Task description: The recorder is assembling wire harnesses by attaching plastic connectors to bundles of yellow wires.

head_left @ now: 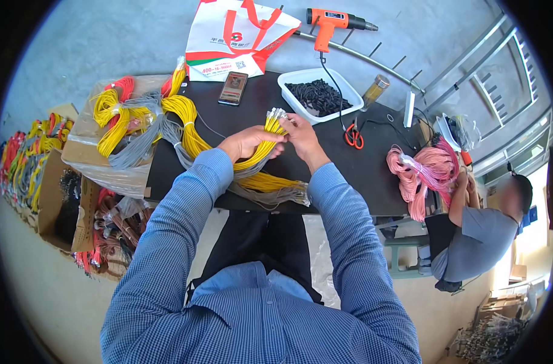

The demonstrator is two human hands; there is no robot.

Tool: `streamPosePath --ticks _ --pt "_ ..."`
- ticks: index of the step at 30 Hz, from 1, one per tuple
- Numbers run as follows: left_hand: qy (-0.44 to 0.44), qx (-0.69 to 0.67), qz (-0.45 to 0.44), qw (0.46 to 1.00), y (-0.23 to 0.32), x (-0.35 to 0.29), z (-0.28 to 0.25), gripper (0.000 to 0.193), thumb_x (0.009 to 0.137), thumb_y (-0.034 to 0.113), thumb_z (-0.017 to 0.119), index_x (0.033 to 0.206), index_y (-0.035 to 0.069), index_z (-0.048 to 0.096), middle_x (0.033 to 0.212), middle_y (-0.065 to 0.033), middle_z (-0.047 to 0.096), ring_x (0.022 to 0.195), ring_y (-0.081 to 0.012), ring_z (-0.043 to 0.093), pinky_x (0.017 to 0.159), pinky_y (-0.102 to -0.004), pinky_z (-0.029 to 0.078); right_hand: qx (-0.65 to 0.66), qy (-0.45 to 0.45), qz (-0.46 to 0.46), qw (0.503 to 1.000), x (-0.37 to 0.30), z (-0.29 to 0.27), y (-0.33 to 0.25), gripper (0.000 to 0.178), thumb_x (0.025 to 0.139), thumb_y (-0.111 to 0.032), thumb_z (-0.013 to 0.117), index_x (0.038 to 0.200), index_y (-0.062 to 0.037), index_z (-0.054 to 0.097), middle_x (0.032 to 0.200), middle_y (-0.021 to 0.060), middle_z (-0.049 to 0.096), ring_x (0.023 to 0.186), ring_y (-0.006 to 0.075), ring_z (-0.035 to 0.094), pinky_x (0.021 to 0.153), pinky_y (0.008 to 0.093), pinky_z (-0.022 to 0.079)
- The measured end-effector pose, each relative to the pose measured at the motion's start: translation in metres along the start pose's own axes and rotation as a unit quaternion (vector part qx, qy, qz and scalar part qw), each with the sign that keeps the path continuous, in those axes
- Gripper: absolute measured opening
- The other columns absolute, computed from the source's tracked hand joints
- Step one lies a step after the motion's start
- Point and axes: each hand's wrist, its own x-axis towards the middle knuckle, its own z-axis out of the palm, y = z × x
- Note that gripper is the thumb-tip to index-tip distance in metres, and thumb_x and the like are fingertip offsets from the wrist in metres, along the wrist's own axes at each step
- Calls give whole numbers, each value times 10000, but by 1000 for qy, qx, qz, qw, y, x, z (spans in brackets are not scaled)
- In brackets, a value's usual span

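Hands [245, 144] [303, 138] together at yellow wires [272, 127]

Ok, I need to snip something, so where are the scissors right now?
In the head view, the red-handled scissors lie on the black table, right of the person's right hand and just in front of the white tub.

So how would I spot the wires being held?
Find the black table, then two blue sleeves. Between the left hand and right hand is a yellow wire bundle with whitish tips. Unlike the yellow wires lying nearby, it is held.
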Motion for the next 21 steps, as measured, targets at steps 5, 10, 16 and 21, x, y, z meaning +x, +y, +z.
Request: streamPosePath --ticks 5,10,16,21 --pt "72 17 23 997 -4 14 -22 167 868 115 760 924 24 633 754 -46 600 627 -141 579 559 -296 484 -567 229 -407 679 32 -18 -12 363 936 -246 676 1186 15 637 986 167 698 891 325 670 814 427 523" --pt "69 11 16 997 -5 24 -12 150 877 108 748 916 40 620 734 -26 573 610 -120 541 566 -281 454 -657 60 -296 691 38 -74 9 269 891 -110 624 1142 -12 618 1058 202 676 960 397 643 861 475 511" --pt "40 -47 32 998 -7 19 -19 118 903 95 725 933 47 621 718 -29 571 594 -121 530 561 -278 439 -671 25 -276 688 -26 -84 6 99 807 -95 633 887 -79 576 853 120 646 844 323 641 787 440 509" --pt "37 -53 34 997 -9 20 -19 125 903 100 725 961 39 632 716 -29 571 588 -124 532 552 -280 442 -634 18 -302 712 -13 -73 -13 206 734 -74 702 865 -61 545 806 149 607 798 376 612 716 488 507"
